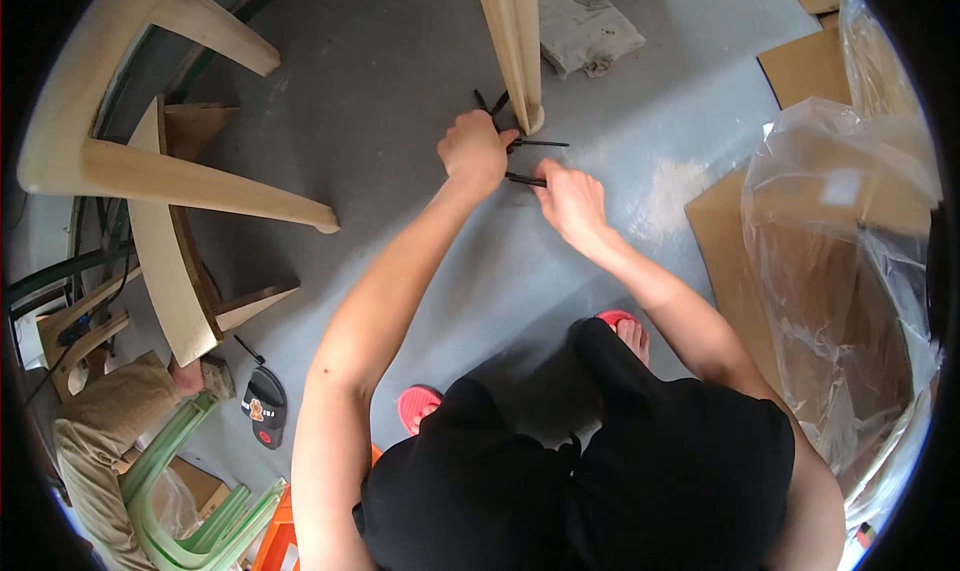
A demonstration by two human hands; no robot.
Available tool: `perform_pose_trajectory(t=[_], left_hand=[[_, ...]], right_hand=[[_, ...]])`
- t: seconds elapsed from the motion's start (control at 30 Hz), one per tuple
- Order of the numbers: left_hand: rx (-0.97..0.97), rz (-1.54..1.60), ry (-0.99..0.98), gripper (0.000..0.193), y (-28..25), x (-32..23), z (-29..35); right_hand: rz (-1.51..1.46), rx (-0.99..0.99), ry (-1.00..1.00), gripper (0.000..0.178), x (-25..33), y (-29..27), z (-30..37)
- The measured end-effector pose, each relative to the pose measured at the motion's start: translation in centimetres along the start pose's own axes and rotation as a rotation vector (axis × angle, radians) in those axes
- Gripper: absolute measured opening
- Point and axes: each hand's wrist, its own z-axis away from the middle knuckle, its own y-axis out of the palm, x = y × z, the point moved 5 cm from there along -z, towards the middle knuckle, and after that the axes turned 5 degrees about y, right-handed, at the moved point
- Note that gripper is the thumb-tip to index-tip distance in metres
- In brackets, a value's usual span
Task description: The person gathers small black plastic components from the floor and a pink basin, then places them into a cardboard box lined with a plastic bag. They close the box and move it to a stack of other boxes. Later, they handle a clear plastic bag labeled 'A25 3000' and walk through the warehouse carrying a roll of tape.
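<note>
Where a pale wooden leg (510, 36) comes down to the grey floor (400, 101) at far centre, both bare hands are busy. Left grip (472, 154) clenched beside the leg's foot, around slim black pieces (480, 100) that poke out on its far side; fingers hide how they join. Thin black rod (545, 144) juts out to the right of it. Right grip (574, 203), nearer and to the right, grasps a black bar (527, 180), its free end pointing left toward the other hand.

Containers: brown cardboard (722, 226) spread along the right, clear plastic wrap (800, 271) crumpled over part of it; more cardboard shows through the plastic, other contents not readable.

Around: wooden frame (200, 183) at left, one leg pointing right, its end well apart from the hands. Curved wooden board (165, 251) behind that leg and nearer. Near left: another person's khaki trouser leg (110, 416), a black slipper (263, 411), a green curved frame (150, 511). Folded greyish cloth (585, 26) far, just right of the upright leg.

In the way: that upright leg, directly beside the left grip.
</note>
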Motion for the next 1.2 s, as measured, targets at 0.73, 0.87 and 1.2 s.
perform_pose_trajectory(t=[0.73, 0.87, 1.2], left_hand=[[0.292, 1.785, 0.069, 0.022, -17.9, -4.8, 21.6], [0.267, 1.814, 0.113, 0.021, -18.1, -4.8, 22.8], [0.539, 1.836, 0.255, 0.017, -18.2, -5.5, 23.6]], right_hand=[[-1.335, 0.303, 0.065, 0.021, 6.4, -12.9, 6.2], [-1.365, 0.383, 0.071, 0.024, 6.7, -13.2, 7.3], [-1.392, 0.414, 0.067, 0.016, 6.8, -14.7, 8.6]])
